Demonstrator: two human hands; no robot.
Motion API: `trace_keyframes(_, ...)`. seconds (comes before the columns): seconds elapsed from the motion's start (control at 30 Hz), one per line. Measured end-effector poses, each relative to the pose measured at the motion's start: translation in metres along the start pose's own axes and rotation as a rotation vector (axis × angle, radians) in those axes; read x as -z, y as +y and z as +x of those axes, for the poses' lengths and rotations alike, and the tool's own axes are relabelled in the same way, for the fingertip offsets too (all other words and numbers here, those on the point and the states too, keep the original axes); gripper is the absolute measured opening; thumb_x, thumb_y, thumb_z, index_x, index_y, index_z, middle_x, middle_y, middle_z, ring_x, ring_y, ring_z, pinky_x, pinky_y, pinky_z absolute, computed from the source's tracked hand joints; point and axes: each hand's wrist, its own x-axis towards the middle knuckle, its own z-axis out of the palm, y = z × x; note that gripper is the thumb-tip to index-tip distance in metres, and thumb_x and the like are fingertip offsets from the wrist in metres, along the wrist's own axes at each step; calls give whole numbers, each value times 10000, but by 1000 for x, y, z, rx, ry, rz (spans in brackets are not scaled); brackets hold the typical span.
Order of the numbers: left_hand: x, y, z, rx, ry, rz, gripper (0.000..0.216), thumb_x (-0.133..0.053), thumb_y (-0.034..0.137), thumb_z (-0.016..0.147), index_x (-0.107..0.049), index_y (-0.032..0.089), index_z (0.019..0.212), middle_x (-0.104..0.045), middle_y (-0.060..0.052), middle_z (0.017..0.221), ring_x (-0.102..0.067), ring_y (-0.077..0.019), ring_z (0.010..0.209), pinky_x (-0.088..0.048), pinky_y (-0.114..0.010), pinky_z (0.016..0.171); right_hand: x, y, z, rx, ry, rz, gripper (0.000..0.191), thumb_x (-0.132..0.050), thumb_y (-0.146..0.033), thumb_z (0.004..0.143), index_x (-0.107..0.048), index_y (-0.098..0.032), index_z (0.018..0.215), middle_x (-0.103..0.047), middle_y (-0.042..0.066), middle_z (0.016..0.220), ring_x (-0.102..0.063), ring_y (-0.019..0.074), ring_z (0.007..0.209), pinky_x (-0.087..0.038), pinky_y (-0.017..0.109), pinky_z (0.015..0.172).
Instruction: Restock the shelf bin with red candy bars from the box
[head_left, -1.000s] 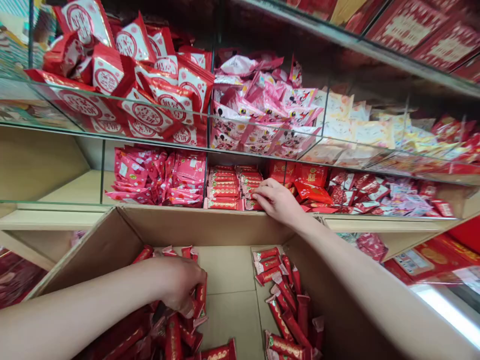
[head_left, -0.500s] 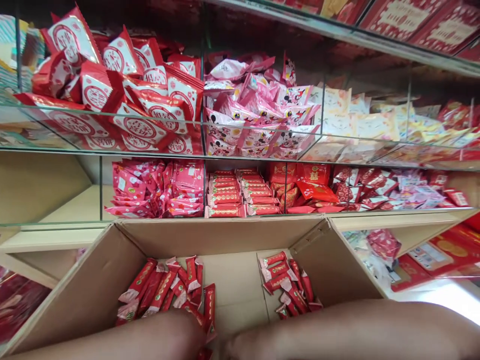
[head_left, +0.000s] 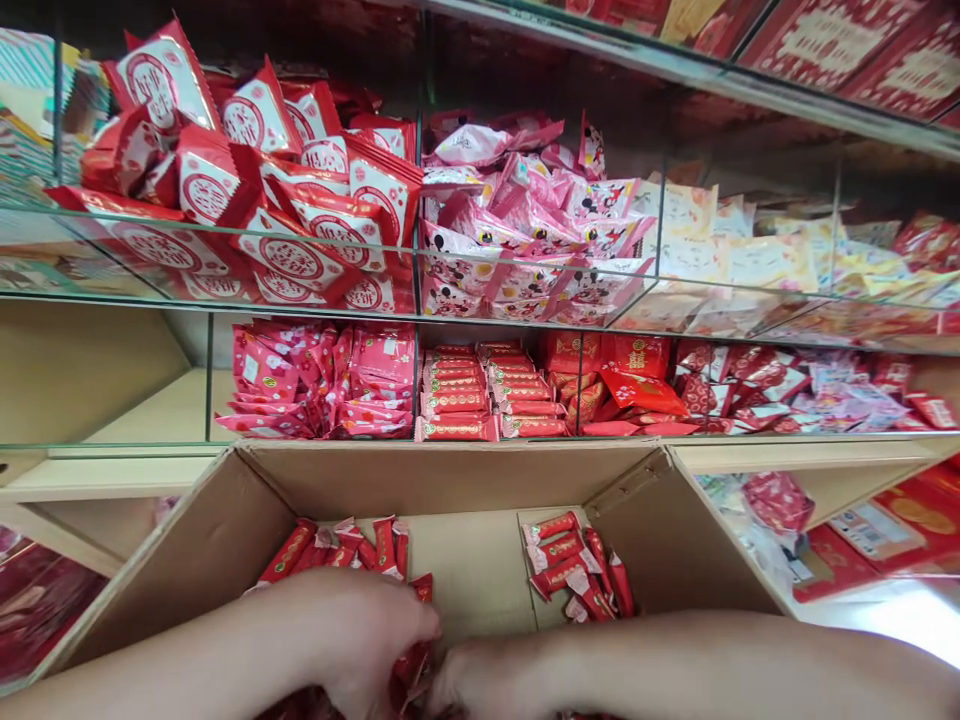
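Both hands are down in the cardboard carton [head_left: 450, 480], gathering slim red foil-wrapped bars [head_left: 411, 668]. The left hand [head_left: 352, 640] curls over a bunch and the right hand [head_left: 487, 680] meets it fingertips-first, but I cannot tell whether either truly grips. Lifting the bars likely calls for a firm pinch on their glossy, crimp-ended wrappers.

Head-worn view, close, forward-down

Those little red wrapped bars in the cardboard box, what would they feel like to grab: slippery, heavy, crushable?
Probably light: the red bars are small and slim. Their glossy wrappers look slippery, so a handful may slide apart. They seem flat and fairly stiff, since the stacked bars on the shelf sit neatly.
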Motion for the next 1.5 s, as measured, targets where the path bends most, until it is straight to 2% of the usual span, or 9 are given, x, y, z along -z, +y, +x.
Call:
trace_keyframes(0.13, 17, -11, -9, -52, 98, -186, 554, -726, 372, 459, -598, 281, 990, -670, -26, 923, -611, -273, 813, -466, -314, 650, 39, -27, -36, -67, 62, 178, 179, -568, -167, 686, -630, -135, 850, -501, -39, 600, -469, 67, 542, -377, 139, 503)
trace_keyframes(0.3, 21, -17, 0, -441, 105, -658, 576, -706, 299, 559, -495, 223, 1089, -602, 6, 968, -557, -171, 864, -429, -258, 780, 82, -48, -80, 213, 241, 325, 245, -518, -188, 751, -627, -162, 969, -484, -32, 619, -419, 44, 520, -376, 146, 508)
trace_keyframes(0.47, 21, -10, 10, -410, 233, -989, 516, -642, 272, 660, -409, 229, 1119, -523, 17, 855, -479, -75, 556, -438, -215, 523, 99, -43, -95, 333, 471, 443, 273, -530, -292, 782, -600, -135, 993, -515, -6, 677, -423, 55, 542, -393, 178, 528)
trace_keyframes(0.57, 27, -12, 8, -409, 377, -963, 475, -635, 294, 678, -424, 220, 1097, -487, 35, 792, -419, -55, 516, -398, -183, 470, 103, -37, -93, 361, 683, 509, 284, -539, -368, 771, -617, -117, 879, -533, -3, 650, -452, 67, 559, -411, 200, 562)
trace_keyframes(0.87, 37, -16, -2, -364, 363, -879, 307, -550, 402, 740, -505, 192, 959, -431, 52, 706, -391, -64, 554, -397, -165, 476, 104, -41, -96, 362, 939, 463, 266, -562, -366, 743, -621, -124, 648, -568, 8, 589, -519, 93, 544, -435, 213, 546)
trace_keyframes(1.1, 40, -18, 0, -398, 454, -916, 303, -463, 446, 791, -519, 182, 929, -401, 76, 556, -345, -46, 425, -332, -149, 397, 109, -35, -96, 433, 1075, 463, 235, -566, -349, 751, -660, -139, 702, -601, 8, 595, -542, 92, 553, -454, 208, 560)
trace_keyframes(1.23, 39, -21, 1, -364, 522, -927, 377, -422, 477, 799, -496, 195, 1039, -487, 38, 644, -410, -71, 462, -369, -172, 398, 110, -39, -101, 504, 1168, 412, 204, -576, -333, 747, -668, -152, 752, -626, 10, 645, -567, 93, 567, -473, 204, 553)
trace_keyframes(1.43, 35, -21, 3, -402, 901, -555, 251, -451, 356, 812, -565, 201, 972, -586, -10, 883, -522, -158, 799, -420, -265, 743, 112, -40, -106, 412, 906, 487, 291, -584, -371, 731, -606, -117, 872, -629, 33, 626, -575, 106, 525, -478, 235, 513)
trace_keyframes(1.5, 35, -21, 4, -401, 945, -486, 240, -457, 345, 811, -565, 196, 964, -590, -11, 889, -518, -172, 852, -395, -276, 798, 112, -38, -105, 355, 876, 460, 281, -608, -328, 716, -589, -122, 905, -628, 31, 659, -569, 100, 556, -473, 239, 551)
